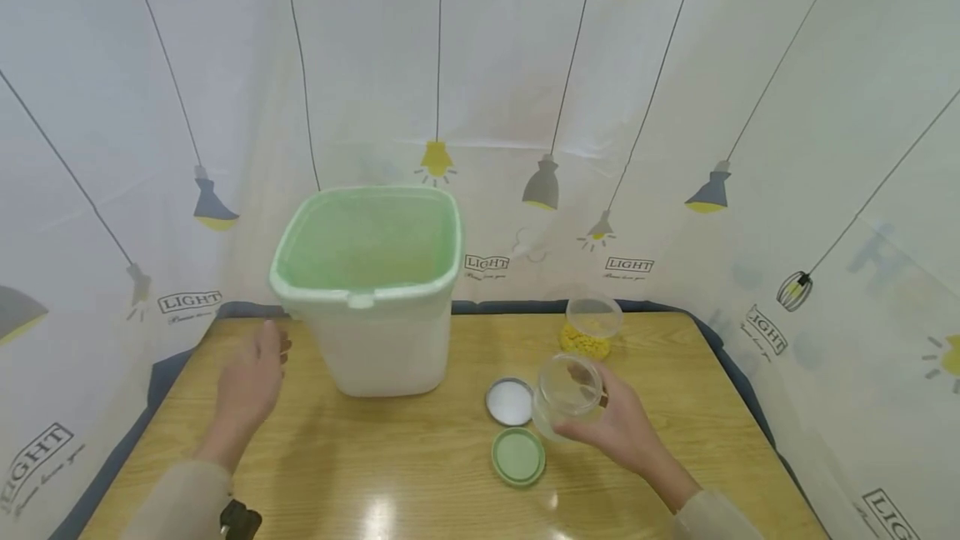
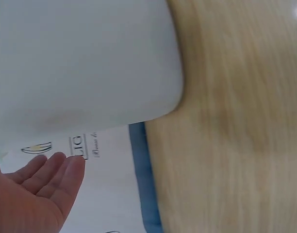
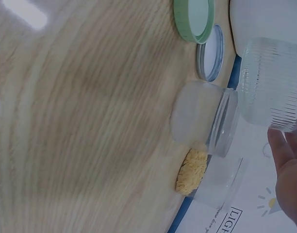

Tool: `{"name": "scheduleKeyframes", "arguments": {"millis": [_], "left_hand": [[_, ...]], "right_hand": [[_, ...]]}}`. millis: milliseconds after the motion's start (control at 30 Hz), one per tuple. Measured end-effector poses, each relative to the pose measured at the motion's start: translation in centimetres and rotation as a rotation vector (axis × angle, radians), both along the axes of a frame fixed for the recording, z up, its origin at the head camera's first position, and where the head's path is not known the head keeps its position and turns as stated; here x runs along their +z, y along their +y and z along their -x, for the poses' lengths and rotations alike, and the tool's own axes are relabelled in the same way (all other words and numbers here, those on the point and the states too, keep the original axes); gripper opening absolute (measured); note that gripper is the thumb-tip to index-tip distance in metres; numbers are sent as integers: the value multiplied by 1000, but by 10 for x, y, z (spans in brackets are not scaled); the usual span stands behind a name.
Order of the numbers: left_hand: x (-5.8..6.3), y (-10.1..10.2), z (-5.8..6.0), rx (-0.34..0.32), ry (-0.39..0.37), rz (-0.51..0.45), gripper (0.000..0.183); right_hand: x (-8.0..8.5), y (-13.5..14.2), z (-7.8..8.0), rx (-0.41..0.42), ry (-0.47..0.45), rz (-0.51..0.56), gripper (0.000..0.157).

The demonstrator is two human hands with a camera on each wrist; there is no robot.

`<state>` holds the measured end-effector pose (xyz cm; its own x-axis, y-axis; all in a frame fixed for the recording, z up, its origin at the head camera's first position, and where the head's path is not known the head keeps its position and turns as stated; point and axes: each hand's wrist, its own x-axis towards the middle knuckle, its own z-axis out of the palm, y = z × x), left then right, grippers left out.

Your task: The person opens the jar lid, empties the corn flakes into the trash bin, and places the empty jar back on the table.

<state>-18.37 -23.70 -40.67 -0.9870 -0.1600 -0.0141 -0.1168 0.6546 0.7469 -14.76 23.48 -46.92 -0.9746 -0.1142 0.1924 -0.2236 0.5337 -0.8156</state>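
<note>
My right hand [image 1: 618, 423] grips a clear ribbed jar [image 3: 272, 82] by its side, thumb and fingers round it, above the table. Below it a second clear jar [image 3: 199, 114] stands on the table; the two overlap in the head view. Beside them is a clear jar with yellow pieces [image 1: 587, 344] in its bottom. A green lid [image 1: 519, 457] and a silver-rimmed lid with a white inside [image 1: 510, 401] lie left of the jars. My left hand [image 1: 251, 373], holding nothing, hovers left of a white bin [image 1: 378, 344], fingers relaxed.
The tall bin with a pale green rim [image 1: 367, 297] stands at the back left of the wooden table [image 1: 420, 465]. A white curtain [image 1: 495, 48] printed with lamps surrounds the table on the back and sides, close behind the bin and jars.
</note>
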Motion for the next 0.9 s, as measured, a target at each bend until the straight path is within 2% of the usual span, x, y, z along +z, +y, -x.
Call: {"name": "scheduleKeyframes", "arguments": {"millis": [167,367,500,667,900], "left_hand": [[-23,-2,-5,-101,-43,123,72],[-43,3,-15,-233,-58,161,58],[-52,10,-20,-312,-59,155,45],[-60,20,-26,-410,-53,96,31],[-71,31,-29,-522,-36,78,32]], "right_hand": [[-9,9,-5,15,-14,-28,87],[-16,17,-13,7,7,-102,88],[-22,21,-17,-19,1,-139,88],[-35,26,-19,-28,-2,-130,88],[-50,32,-20,-33,-8,-111,89]]}}
